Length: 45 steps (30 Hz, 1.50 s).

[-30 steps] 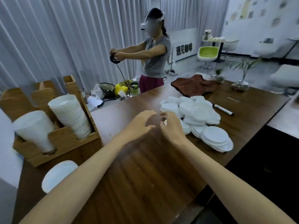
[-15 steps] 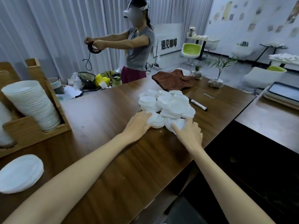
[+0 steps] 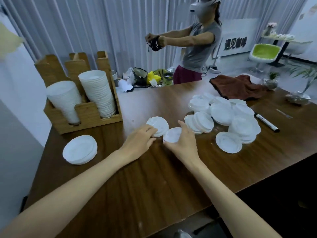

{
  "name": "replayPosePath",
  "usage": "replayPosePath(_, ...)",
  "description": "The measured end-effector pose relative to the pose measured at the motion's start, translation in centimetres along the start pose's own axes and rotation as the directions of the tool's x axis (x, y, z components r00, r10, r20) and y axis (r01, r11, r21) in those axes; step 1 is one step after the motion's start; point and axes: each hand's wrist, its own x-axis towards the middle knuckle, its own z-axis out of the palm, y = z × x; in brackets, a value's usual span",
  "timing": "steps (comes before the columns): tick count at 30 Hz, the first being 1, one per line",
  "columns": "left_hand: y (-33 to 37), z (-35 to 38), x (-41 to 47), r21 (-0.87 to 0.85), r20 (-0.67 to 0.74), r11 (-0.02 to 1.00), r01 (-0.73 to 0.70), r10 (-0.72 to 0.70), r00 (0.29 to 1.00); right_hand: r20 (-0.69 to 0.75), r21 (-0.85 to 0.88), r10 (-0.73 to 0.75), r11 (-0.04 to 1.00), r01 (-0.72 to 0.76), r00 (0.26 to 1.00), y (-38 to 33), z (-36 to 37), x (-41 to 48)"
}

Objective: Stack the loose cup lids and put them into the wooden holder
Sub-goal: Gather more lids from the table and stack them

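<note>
Pale pleated curtains [image 3: 85, 31] behind, green chair [image 3: 264, 52] far right

Place: a café-style room, seemingly a coffee-shop service area.
Counter: long wooden table [image 3: 154, 177] with a wooden holder [image 3: 89, 115] full of stacked lids [image 3: 98, 95], and a heap of loose cup lids [image 3: 223, 112] nearby.
Seating: green chair [image 3: 264, 50] and side table [image 3: 281, 40] behind.
Decor: wall sign [image 3: 235, 43] with large dark characters, grey curtains [image 3: 85, 28], potted plants [image 3: 272, 78] — shop-front touches.
</note>
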Motion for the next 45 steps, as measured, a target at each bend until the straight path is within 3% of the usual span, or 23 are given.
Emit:
replayPosePath(2, -0.5, -1.0, -1.1, -0.049, -0.027, 0.995, 0.082, -0.083, 0.996, -0.011, 0.048, -0.052, 0.997, 0.053, 0.999, -0.8, 0.9, -0.2)
replayPosePath(5, -0.2, -2.4, -2.1, -0.312, -0.046, 0.918, 0.245, -0.272, 0.961, -0.098, 0.119, -0.152, 0.979, 0.164, 0.983, -2.3, 1.5, -0.9)
replayPosePath(10, 1.3, -4.8, -3.8, -0.718, 0.113, 0.549, 0.427, -0.513, 0.851, -0.002, 0.323, -0.305, 0.901, 0.289, 0.952, -5.0, 2.7, -2.5)
replayPosePath(13, 0.6, -6.5, -5.4, -0.869, 0.178, 0.291, 0.401, -0.573, 0.8, 0.091, 0.407, -0.291, 0.884, 0.231, 0.952, -6.1, 3.3, -2.8)
replayPosePath(17, -0.2, -8.9, -7.8, -0.92, 0.161, 0.197, 0.339, -0.598, 0.785, 0.248, 0.475, -0.286, 0.868, 0.141, 0.925, -8.6, 4.1, -3.3)
replayPosePath(21, -0.5, -10.5, -9.9, -0.953, 0.185, 0.085, 0.289, -0.59, 0.786, 0.264, 0.48, -0.381, 0.849, 0.222, 0.886, -11.6, 6.1, -3.9)
replayPosePath(23, -0.7, -11.2, -10.9, -0.949, 0.174, 0.115, 0.294, -0.585, 0.792, 0.26, 0.499, -0.414, 0.831, 0.246, 0.872, -12.7, 7.1, -4.1)
replayPosePath(25, -1.1, -12.0, -11.7, -0.926, 0.114, 0.224, 0.305, -0.603, 0.789, 0.278, 0.509, -0.448, 0.819, 0.265, 0.85, -13.4, 8.0, -4.2)
replayPosePath(27, -1.8, -12.8, -12.4, -0.874, -0.004, 0.362, 0.325, -0.673, 0.739, 0.329, 0.518, -0.483, 0.811, 0.272, 0.812, -13.9, 9.1, -4.1)
replayPosePath(30, -3.9, -13.6, -13.2, -0.577, -0.301, 0.697, 0.425, -0.666, 0.683, 0.391, 0.488, -0.517, 0.818, 0.304, 0.762, -14.3, 10.6, -3.9)
replayPosePath(32, -5.3, -13.2, -13.6, -0.378, -0.375, 0.796, 0.472, -0.598, 0.708, 0.428, 0.48, -0.506, 0.83, 0.286, 0.749, -14.2, 11.7, -3.9)
replayPosePath(37, -6.4, -10.3, -13.9, -0.096, -0.29, 0.881, 0.464, -0.471, 0.833, 0.455, 0.512, -0.458, 0.836, 0.196, 0.764, -13.9, 13.8, -3.9)
replayPosePath(45, -6.5, -9.1, -13.7, -0.076, -0.238, 0.898, 0.434, -0.439, 0.866, 0.459, 0.508, -0.473, 0.834, 0.215, 0.752, -14.1, 15.2, -3.2)
